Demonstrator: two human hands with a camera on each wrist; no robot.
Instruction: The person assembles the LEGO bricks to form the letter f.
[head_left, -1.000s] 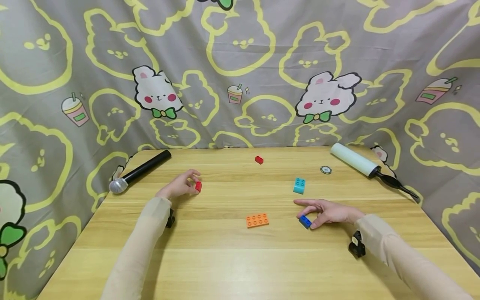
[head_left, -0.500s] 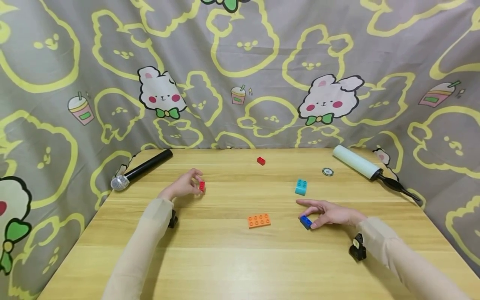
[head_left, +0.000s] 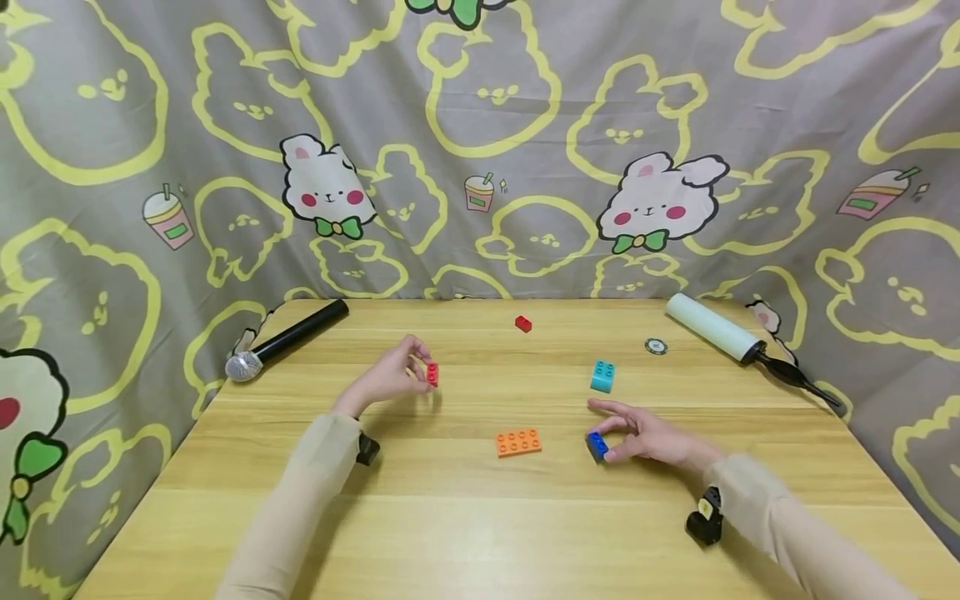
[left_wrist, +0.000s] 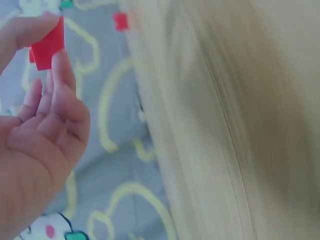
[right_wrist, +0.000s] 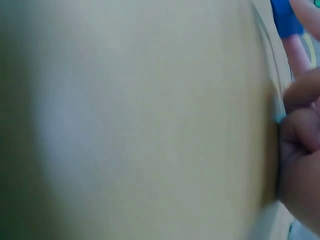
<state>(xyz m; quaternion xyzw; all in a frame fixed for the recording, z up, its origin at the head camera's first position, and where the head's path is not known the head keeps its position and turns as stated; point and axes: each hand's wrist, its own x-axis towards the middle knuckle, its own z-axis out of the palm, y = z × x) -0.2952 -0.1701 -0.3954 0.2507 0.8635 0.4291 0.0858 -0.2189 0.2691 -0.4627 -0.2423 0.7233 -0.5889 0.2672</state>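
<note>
My left hand (head_left: 392, 375) pinches a small red toy brick (head_left: 432, 374) between thumb and finger, above the left half of the table. In the left wrist view the same red brick (left_wrist: 48, 46) shows between the thumb and a fingertip. On the right, my right hand (head_left: 654, 437) pinches a blue toy brick (head_left: 597, 446) between thumb and a finger, with the index finger stretched out above it. Between the hands lies a flat orange brick (head_left: 518, 443), its studs up. A teal brick (head_left: 602, 376) sits just beyond the right hand.
Another red brick (head_left: 523, 323) lies near the table's back edge. A microphone (head_left: 285, 342) is at the back left. A patterned round chip (head_left: 656, 346) and a pale cylinder with a black handle (head_left: 716, 327) lie at the back right. A patterned curtain (head_left: 480, 150) hangs behind the table.
My left hand has moved right with the red brick, toward the middle. My right hand has shifted slightly left with the blue brick. The other bricks stay put.
</note>
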